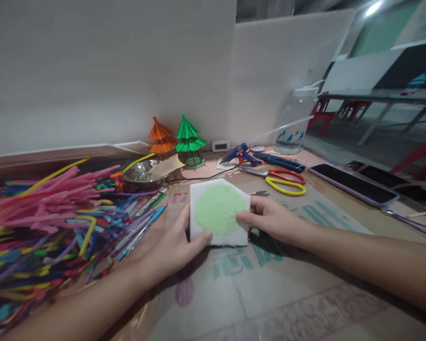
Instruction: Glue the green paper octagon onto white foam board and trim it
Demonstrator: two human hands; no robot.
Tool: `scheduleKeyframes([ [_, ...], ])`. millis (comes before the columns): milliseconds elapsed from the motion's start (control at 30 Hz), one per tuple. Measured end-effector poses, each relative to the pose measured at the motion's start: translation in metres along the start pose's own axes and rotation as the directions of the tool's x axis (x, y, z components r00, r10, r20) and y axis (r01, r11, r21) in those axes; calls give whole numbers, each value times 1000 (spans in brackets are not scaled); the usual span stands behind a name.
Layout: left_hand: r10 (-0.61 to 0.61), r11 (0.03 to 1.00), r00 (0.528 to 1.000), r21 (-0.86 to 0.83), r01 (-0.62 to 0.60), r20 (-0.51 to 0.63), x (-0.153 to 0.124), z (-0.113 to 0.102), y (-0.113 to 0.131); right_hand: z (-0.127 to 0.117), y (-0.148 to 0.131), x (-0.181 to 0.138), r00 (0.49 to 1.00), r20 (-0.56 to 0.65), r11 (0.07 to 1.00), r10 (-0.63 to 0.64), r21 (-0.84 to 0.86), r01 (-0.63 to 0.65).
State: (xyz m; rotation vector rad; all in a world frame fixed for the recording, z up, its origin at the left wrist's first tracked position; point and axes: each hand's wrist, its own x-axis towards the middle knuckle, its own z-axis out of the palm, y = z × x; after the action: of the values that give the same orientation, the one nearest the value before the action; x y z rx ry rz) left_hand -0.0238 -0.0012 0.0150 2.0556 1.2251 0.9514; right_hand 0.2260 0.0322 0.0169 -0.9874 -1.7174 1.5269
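Observation:
Both my hands hold a white board (pixel 199 192) with a pale green, roughly eight-sided patch (pixel 218 208) on its face. It is tilted up off the cardboard-covered table (pixel 270 293). My left hand (pixel 173 246) grips the board's lower left edge, thumb on the front. Closed on its right edge is my right hand (pixel 270 219), the thumb touching the green patch.
A big heap of coloured pipe cleaners (pixel 39 222) and pens fills the left. Behind stand a metal bowl (pixel 142 171), an orange (pixel 160 136) and a green (pixel 189 139) paper pagoda, a glue gun (pixel 239 154), scissors (pixel 286 181), a plastic jar (pixel 294 122) and a phone (pixel 351 183).

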Motion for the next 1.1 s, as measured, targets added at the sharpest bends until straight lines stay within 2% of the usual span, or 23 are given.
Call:
scheduleKeyframes([
  [100, 16, 993, 1000, -117, -19, -27, -2, -1, -4, 2, -1, -3, 999, 26, 999, -20, 26, 19],
  [267, -73, 955, 990, -294, 34, -124, -1, 0, -11, 4, -3, -5, 988, 141, 996, -57, 79, 47],
  [433, -105, 936, 994, -342, 89, -29, 0, 3, -8, 3, -1, -1, 991, 134, 998, 0, 64, -8],
  [567, -129, 943, 991, -314, 113, -33, -4, 2, -3, 3, 0, -1, 992, 104, 997, 64, 36, -69],
  [667, -59, 958, 998, -284, 48, -31, -10, -3, 3, 2, 0, -1, 992, 100, 997, 76, 8, -77],
  [833, 105, 974, 994, -204, -102, 5, -16, -9, 11, -3, 1, 0, 997, -17, 997, 71, -33, -72],
  [967, 169, 958, 985, -237, -159, 22, -17, -5, 12, -7, 4, 2, 994, -36, 994, 104, -19, -105],
  [1100, 184, 949, 982, -269, -166, 42, -18, -3, 9, -7, 5, 2, 992, -29, 992, 119, -35, -120],
])
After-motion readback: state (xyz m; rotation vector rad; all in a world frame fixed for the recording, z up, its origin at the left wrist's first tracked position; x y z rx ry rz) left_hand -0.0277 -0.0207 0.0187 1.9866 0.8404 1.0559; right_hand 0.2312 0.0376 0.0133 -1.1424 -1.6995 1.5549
